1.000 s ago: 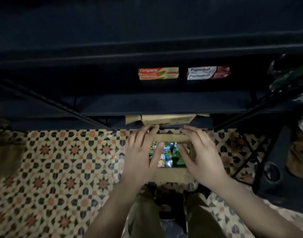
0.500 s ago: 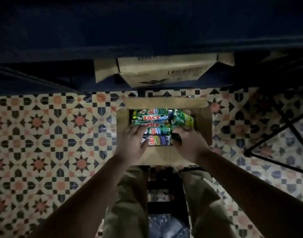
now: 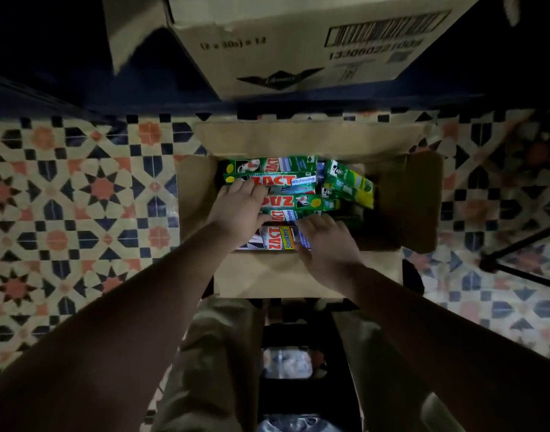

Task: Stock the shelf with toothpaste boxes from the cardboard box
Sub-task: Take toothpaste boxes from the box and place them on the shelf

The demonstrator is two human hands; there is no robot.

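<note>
The open cardboard box [image 3: 404,201] sits on the patterned tile floor [image 3: 74,194], flaps folded outward. Inside lie at least seven glossy rectangular toothpaste boxes [image 3: 286,182]: five stacked with long axes running 9 to 3 o'clock, two tilted green-yellow ones toward 2 o'clock. The left hand [image 3: 236,210] rests flat, fingers spread, on the stack; the right hand [image 3: 325,241] lies relaxed at its 5 o'clock edge. A second corrugated carton [image 3: 298,42] stands at 12 o'clock
</note>
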